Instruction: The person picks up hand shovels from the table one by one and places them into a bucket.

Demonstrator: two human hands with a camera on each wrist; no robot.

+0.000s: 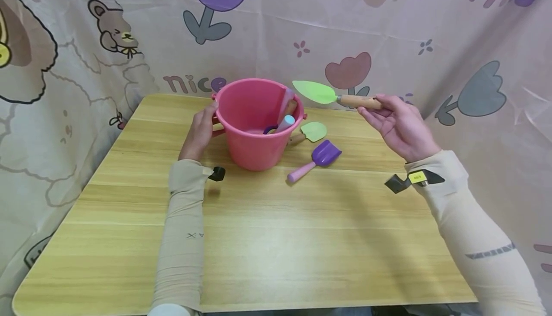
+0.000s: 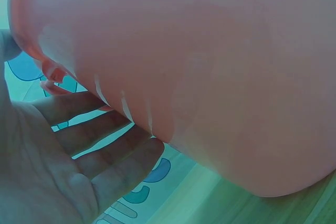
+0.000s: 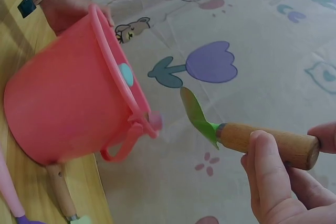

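A pink bucket [image 1: 257,148] stands upright on the table, with several tools partly hidden inside. My left hand [image 1: 199,131] holds its left side, the thumb at the rim and the fingers [image 2: 113,129] against the outer wall. Raised to the right of the bucket, a small trowel [image 1: 316,92] with a green blade and wooden handle is pinched by my right hand [image 1: 401,124]. The right wrist view shows fingers and thumb on the trowel's wooden handle [image 3: 270,142]. Its blade points left, just beyond the bucket's rim and apart from it.
Right of the bucket lie a purple scoop [image 1: 326,154] with a pink handle and a pale green shovel [image 1: 314,132] with a wooden handle. A light-blue handle end [image 1: 288,121] shows inside the bucket. Behind the wooden table [image 1: 258,239] hangs a printed cloth [image 1: 284,23].
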